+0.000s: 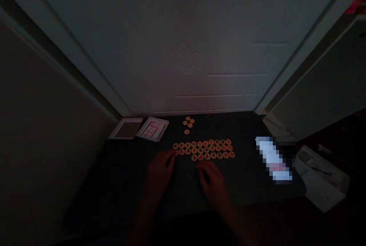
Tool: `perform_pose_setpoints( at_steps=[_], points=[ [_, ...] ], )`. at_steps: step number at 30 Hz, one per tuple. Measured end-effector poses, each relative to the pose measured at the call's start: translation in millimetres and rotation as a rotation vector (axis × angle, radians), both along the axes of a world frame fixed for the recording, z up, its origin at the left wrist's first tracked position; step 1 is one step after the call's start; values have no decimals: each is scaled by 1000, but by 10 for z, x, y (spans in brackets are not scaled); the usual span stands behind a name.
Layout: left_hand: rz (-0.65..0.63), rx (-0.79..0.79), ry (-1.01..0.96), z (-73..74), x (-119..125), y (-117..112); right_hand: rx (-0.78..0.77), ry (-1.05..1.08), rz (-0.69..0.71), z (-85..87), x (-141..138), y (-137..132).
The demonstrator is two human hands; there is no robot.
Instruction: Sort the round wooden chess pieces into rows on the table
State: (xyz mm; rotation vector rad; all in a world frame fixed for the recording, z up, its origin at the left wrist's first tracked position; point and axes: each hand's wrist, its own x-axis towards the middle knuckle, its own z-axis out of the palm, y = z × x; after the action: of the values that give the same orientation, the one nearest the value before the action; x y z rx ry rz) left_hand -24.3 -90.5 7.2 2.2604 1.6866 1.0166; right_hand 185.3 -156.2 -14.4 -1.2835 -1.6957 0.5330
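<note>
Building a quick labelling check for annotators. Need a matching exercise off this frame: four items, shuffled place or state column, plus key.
Column 1
1. Left hand
2. Right hand
3. Five loose discs
4. Large heart

Column 2
A. Near side of the bottom row, by its left end
B. Striped relief on the upright panel
C. Fingers at the left end of the middle row
D. Beyond the rows, no characters visible

Pairs: 1-C, 2-A, 3-D, 4-B
</note>
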Motion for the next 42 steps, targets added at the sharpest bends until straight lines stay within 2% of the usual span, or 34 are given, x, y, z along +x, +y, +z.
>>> perform_pose_setpoints(
  at_steps=[2,6,9,13,17,24,28,31,38,42],
  points=[
    [81,21,-8,106,-76,133,7,-41,50,2,-12,-12],
    [103,43,6,274,-70,436,6,-135,95,25,-50,-20],
    [36,9,12,340,67,656,25,-168,94,32,-62,-9],
    [-51,-144,80,407,290,882,40,-178,103,14,-54,1],
    [-92,-233,116,484,422,999,41,-155,82,-7,-52,-5],
    [-92,-254,106,593,492,1010,44,-79,27,-30,-59,-12],
    [-113,-244,89,639,471,963,39,-28,24,6,-39,-11],
    [-141,-240,72,619,399,826,40,13,3,44,-18,-8],
    [-382,-222,-238,366,204,107,45,67,-35,72,-8,-15],
    [-358,-303,-334,201,248,-210,41,76,-9,82,-1,-29]
  ],
)
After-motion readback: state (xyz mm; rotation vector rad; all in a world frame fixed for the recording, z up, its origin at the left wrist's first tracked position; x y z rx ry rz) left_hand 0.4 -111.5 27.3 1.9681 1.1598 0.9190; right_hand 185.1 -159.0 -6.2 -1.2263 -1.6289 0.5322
